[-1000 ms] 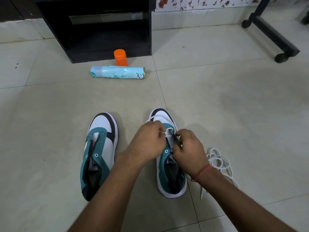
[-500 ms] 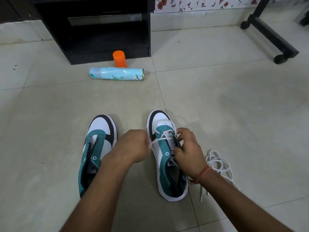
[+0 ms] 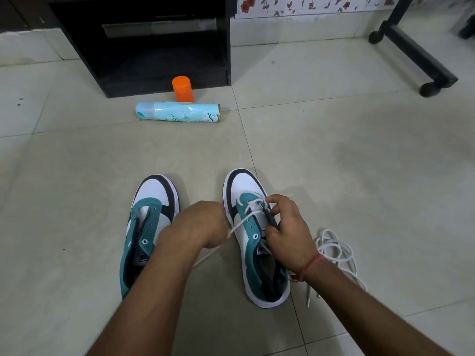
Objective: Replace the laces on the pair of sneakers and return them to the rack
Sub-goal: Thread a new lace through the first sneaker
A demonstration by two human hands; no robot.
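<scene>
The left hand [image 3: 199, 224] pinches the white flat lace [image 3: 244, 219], drawing it toward eight o'clock from the teal-and-white right sneaker [image 3: 250, 227], which the right hand [image 3: 288, 227] grips at its eyelets.

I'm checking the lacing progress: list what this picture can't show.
- Head view: the left hand hides the end of the white lace it pulls.
- The right hand covers the right sneaker's right-side eyelets.
- The left forearm hides the left sneaker's heel.

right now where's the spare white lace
In the head view the spare white lace lies coiled on the floor at lower right, just right of the right sneaker, beside the right hand.
</scene>
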